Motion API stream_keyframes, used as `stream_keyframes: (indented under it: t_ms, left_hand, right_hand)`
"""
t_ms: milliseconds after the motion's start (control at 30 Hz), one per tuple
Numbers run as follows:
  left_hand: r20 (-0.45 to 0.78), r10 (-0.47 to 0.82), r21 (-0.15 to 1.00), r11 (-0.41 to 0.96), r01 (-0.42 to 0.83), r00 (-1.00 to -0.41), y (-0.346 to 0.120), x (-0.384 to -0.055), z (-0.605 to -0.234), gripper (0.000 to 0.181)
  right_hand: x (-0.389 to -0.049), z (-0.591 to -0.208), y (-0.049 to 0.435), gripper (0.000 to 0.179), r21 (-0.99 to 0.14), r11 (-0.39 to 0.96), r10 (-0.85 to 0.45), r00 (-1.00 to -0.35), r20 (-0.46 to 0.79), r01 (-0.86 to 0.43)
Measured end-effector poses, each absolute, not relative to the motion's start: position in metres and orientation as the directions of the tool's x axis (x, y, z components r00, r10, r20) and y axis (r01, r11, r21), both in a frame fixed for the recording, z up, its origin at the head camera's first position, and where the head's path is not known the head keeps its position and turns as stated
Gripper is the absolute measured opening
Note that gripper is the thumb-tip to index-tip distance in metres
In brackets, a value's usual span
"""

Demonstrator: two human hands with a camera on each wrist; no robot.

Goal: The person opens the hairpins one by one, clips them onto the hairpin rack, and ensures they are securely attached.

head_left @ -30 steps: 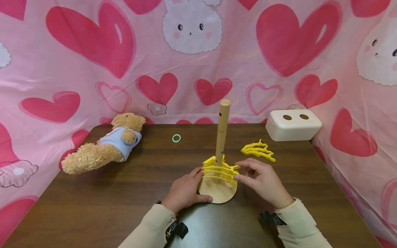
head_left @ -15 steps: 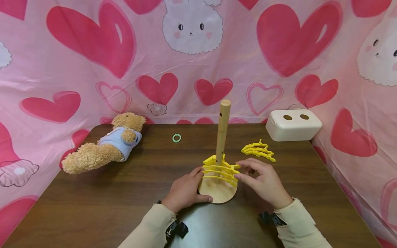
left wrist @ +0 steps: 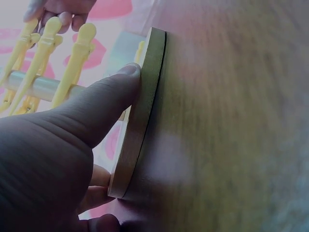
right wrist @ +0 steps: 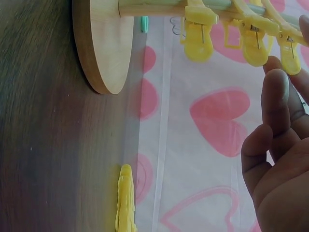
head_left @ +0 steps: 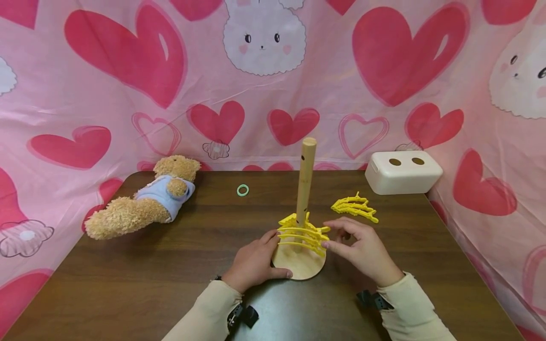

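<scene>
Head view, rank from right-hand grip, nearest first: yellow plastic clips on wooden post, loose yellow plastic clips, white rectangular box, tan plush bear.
1. Yellow plastic clips on wooden post: immediately left.
2. Loose yellow plastic clips: a little farther back.
3. White rectangular box: back right.
4. Tan plush bear in blue shirt: far left.

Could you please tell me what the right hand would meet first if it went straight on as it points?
The right hand would likely meet the yellow clips first, then the wooden post; it may touch one clip, but depth is unclear.
</scene>
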State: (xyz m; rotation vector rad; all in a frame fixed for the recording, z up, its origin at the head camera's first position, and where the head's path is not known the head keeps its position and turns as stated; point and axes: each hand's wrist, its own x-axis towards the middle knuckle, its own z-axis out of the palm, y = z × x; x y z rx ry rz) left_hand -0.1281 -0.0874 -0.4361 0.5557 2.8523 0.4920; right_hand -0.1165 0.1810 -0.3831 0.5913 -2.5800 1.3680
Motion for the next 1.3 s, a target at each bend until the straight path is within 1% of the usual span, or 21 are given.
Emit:
stream_keyframes:
  t_ms: [167, 300, 500, 700, 800, 900, 1067, 1300]
  left_hand:
    - [-0.117, 0.393, 0.36, 0.873, 0.33, -0.912, -0.088, -0.128, -0.438, 0.101]
    - [-0.116, 0.396, 0.365, 0.87, 0.331, -0.911, -0.088, -0.129, -0.438, 0.101]
    - [-0.107, 0.401, 0.356, 0.87, 0.341, -0.91, -0.089, -0.128, -0.438, 0.101]
    - [-0.093, 0.401, 0.353, 0.869, 0.346, -0.911, -0.088, -0.127, -0.438, 0.1]
    - [-0.085, 0.395, 0.355, 0.87, 0.343, -0.915, -0.088, -0.127, -0.439, 0.1]
    - [-0.083, 0.389, 0.361, 0.87, 0.337, -0.917, -0.087, -0.127, -0.438, 0.101]
    - [-0.073, 0.388, 0.363, 0.868, 0.338, -0.919, -0.088, -0.127, -0.439, 0.102]
    - [-0.066, 0.391, 0.364, 0.866, 0.343, -0.918, -0.088, -0.126, -0.44, 0.101]
  right_hand:
    - [-0.117, -0.384, 0.185, 0.041, -0.759, 0.495, -0.268, -0.905, 0.33, -0.423]
    - [-0.119, -0.384, 0.19, 0.038, -0.768, 0.477, -0.259, -0.904, 0.341, -0.427]
    - [-0.122, -0.385, 0.198, 0.034, -0.757, 0.519, -0.217, -0.918, 0.332, -0.396]
    - [-0.129, -0.391, 0.207, 0.029, -0.727, 0.536, -0.152, -0.896, 0.418, -0.43]
    - [-0.132, -0.394, 0.212, 0.028, -0.708, 0.564, -0.122, -0.891, 0.437, -0.425]
    - [-0.135, -0.396, 0.218, 0.028, -0.69, 0.603, -0.093, -0.895, 0.437, -0.399]
    - [-0.14, -0.4, 0.225, 0.03, -0.692, 0.623, -0.042, -0.9, 0.434, -0.364]
    - [-0.147, -0.404, 0.234, 0.035, -0.739, 0.626, 0.034, -0.939, 0.342, -0.247]
